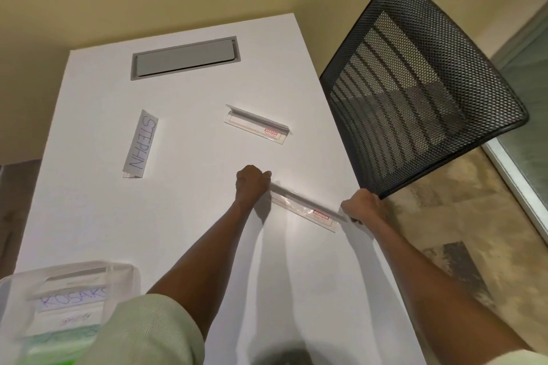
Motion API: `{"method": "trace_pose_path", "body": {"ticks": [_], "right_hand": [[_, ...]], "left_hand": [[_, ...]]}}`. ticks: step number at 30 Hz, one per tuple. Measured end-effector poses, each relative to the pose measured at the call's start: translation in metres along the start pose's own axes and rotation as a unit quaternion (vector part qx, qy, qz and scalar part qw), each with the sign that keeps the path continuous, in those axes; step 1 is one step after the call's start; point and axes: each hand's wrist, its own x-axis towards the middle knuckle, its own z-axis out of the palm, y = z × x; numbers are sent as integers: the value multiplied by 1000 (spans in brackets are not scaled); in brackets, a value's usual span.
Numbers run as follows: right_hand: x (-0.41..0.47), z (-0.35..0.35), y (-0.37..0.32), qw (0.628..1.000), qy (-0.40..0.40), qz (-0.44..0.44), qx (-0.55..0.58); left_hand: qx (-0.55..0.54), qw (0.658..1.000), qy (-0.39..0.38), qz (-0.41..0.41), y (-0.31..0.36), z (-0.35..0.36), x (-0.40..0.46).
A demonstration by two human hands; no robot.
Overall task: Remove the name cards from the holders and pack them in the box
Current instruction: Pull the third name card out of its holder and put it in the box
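Note:
A clear plastic name-card holder (308, 208) with a red label lies on the white table (192, 231) near its right edge. My left hand (252, 182) grips the holder's left end, my right hand (363, 206) grips its right end. A second clear holder (257, 124) with a red label lies farther back. A holder with the card reading STEPHN (140, 145) lies at the left. The clear plastic box (63, 302) at the near left holds cards, one reading KOSAK.
A grey cable hatch (185, 58) is set into the table's far end. A black mesh chair (415, 83) stands close against the table's right edge. Patterned floor (462, 216) shows beyond the right edge, a beige wall behind.

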Motion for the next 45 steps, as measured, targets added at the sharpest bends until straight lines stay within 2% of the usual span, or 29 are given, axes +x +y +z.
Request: {"method": "trace_pose_path", "body": {"ticks": [3,9,14,18,24,29,33,40,45], "right_hand": [[1,1,-2,1000,-21,4,19],[4,3,-6,998,-52,0,26],[6,3,-6,998,-54,-4,21],[5,3,-7,999,-46,-9,1],[-3,2,-14,998,-51,-12,-25],[-13,-3,-27,997,-65,-29,-28],[-27,-8,-39,997,-48,-57,-21],[-51,-10,-60,995,32,-93,-19],[-66,-9,-73,991,40,-125,-15]], "left_hand": [[-11,999,-19,-26,0,5,4],[-25,998,-4,-55,1,9,6],[-29,996,-14,-84,0,10,10],[-7,997,-29,-77,-1,9,5],[-98,989,-20,-113,-10,1,-9],[-127,987,-16,-95,-30,-12,-22],[-166,983,11,-82,-46,-25,-37],[-257,964,35,-57,-74,-52,-63],[-264,962,63,-40,-92,-65,-74]]}}
